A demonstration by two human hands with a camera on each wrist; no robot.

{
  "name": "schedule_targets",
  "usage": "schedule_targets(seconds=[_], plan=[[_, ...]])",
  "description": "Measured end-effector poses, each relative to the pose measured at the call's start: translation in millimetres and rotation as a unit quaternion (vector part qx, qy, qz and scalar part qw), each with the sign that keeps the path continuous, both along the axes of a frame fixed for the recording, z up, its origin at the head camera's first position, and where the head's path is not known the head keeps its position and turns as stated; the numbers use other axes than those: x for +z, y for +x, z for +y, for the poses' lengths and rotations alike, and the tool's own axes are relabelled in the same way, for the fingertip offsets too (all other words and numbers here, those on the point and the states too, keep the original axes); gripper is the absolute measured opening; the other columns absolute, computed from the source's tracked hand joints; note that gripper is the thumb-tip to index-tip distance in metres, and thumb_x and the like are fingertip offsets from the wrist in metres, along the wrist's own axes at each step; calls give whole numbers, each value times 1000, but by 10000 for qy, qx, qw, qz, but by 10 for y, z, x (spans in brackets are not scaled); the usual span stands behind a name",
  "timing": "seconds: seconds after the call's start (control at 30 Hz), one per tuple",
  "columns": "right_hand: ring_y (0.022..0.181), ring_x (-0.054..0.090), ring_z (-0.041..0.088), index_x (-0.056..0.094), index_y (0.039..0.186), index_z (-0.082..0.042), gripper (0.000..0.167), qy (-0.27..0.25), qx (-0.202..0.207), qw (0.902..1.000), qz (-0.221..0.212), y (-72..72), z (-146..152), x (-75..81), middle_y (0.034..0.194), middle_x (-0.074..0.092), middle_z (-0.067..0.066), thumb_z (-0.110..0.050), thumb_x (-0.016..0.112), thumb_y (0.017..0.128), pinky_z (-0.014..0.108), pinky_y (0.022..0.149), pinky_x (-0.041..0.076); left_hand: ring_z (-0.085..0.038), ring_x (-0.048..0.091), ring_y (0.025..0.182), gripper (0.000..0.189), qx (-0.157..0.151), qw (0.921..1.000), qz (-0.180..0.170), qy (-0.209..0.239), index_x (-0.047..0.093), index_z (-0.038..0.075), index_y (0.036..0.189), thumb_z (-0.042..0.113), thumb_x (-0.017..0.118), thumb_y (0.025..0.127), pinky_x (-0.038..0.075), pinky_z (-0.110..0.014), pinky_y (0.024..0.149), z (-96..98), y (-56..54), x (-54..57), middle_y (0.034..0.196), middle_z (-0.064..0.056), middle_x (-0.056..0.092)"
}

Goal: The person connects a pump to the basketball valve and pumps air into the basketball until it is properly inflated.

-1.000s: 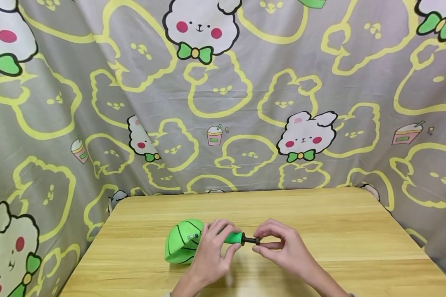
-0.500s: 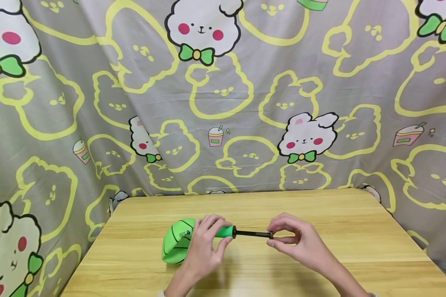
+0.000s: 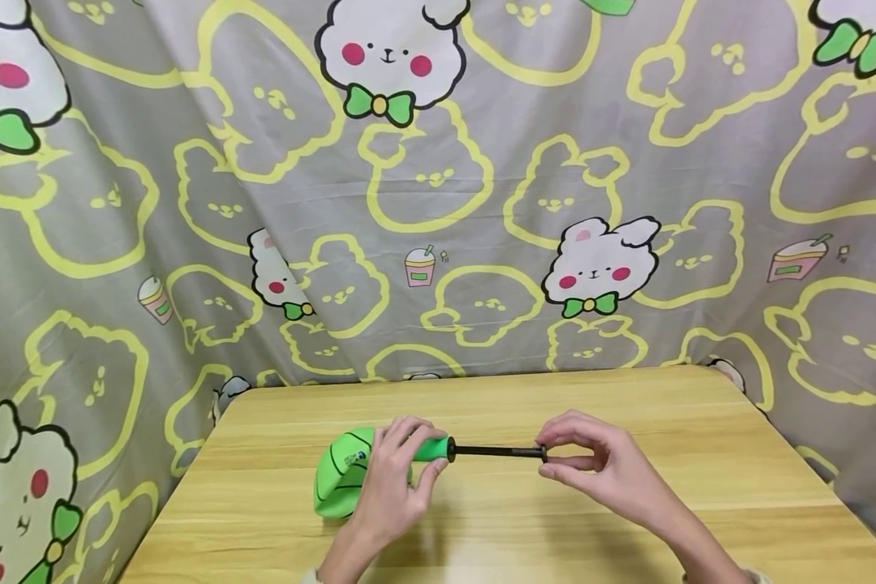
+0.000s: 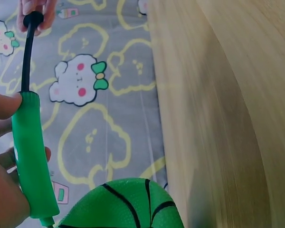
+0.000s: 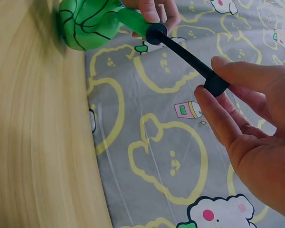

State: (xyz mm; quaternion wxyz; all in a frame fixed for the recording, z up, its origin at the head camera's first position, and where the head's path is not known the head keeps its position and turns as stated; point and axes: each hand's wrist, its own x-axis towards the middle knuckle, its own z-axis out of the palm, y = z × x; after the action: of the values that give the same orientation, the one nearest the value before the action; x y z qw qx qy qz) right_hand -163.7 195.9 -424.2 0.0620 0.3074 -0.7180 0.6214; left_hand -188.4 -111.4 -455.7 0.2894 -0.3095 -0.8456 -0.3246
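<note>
The pump (image 3: 434, 449) spans left grip (image 3: 396, 474) to right grip (image 3: 616, 466).

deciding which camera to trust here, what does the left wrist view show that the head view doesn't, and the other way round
Only left wrist: the narrow end of the green barrel, near the ball.
Only head: the ball's printed mark and the right forearm.
Both: barrel, ball, black rod, left hand, right hand, table, patterned cloth.

The green pump (image 4: 32, 152) is up in the air on its side, its thin black rod (image 3: 492, 451) sticking far out. The squashy green ball (image 3: 341, 477) with black lines is dented, near the pump's other end.
</note>
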Motion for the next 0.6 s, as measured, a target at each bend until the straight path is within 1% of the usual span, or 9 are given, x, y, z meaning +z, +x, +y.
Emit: schedule_targets(seconds=[0.1,0.2,0.3,0.4,0.47,0.6], plan=[[106,67,21,70,112,2,28,-132,-19,9999,-5,-3,-5,-2,111,65,15,3,79,85,43,81,59,-14,58,106,19,-6,10000,2,33,70,19,110,24,72,91,40,-41,90,13,1,0,109,7,63],[105,68,21,70,111,3,28,-202,-93,9997,84,-10,-28,-10,110,66,16,5,79,85,43,79,59,-13,58,105,20,-10,10000,69,68,71,19,110,24,73,90,39,-40,88,30,3,2,109,7,64],[102,70,22,71,108,3,27,-212,-145,9994,216,-15,-60,-35,107,66,16,6,80,83,42,77,59,-12,57,103,21,-28,9998,173,80,71,18,109,22,74,89,39,-39,86,60,12,-8,108,8,64],[99,71,22,71,106,2,26,-170,-145,9991,367,-23,-103,-77,105,67,16,7,80,82,41,75,60,-11,56,101,21,-59,9998,185,71,72,18,108,22,75,87,38,-38,85,94,32,-27,106,9,63],[98,71,22,72,105,0,26,-165,-161,9990,372,-25,-137,-109,104,67,14,6,81,82,41,74,60,-10,55,100,21,-70,9998,138,78,72,19,108,22,75,87,36,-37,86,116,52,-41,105,10,61],[98,72,23,73,104,1,25,-231,-216,9989,334,-23,-217,-174,102,68,13,6,82,81,40,73,60,-10,53,93,21,-72,9996,228,128,72,19,107,21,76,86,35,-37,84,157,81,-74,98,10,57]])
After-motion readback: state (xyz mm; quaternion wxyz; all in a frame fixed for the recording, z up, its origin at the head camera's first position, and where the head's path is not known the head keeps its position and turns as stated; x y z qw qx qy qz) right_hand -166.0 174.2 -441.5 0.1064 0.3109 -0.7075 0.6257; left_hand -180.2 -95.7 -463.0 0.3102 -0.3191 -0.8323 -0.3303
